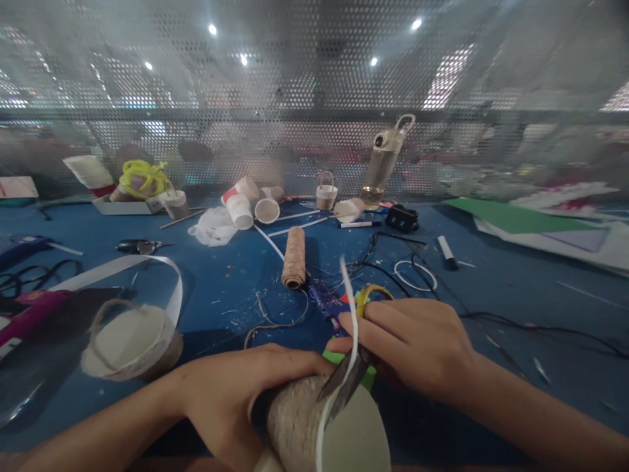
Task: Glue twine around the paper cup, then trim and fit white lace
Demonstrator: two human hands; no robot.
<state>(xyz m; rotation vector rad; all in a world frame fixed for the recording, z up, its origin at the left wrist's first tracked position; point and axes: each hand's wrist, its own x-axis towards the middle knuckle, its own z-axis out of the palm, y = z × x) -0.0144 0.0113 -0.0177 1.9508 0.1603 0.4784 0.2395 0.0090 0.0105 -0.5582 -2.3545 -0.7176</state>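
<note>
My left hand (pixel 240 393) is wrapped round a twine-covered cup (pixel 295 419), which lies tilted with its pale open end toward the right. A white cord (pixel 351 314) runs along the cup's rim and its loose end sticks up. In my right hand (pixel 417 341) are scissors (pixel 344 387) with a yellow handle. Their blades are parted around the white cord close to the rim. Behind the scissors lies a blue glue gun (pixel 322 301), partly hidden by my fingers. A spool of brown twine (pixel 295 259) stands beyond my hands.
At left sits a finished-looking small basket (pixel 130 341) with a handle, near a magenta glue gun (pixel 39 311) and white ribbon (pixel 122 262). Paper cups (pixel 240 203), a tilted water bottle (pixel 383 164) and a mini basket (pixel 326 193) line the mesh screen. Black cables (pixel 540 328) and green card (pixel 525 216) lie right.
</note>
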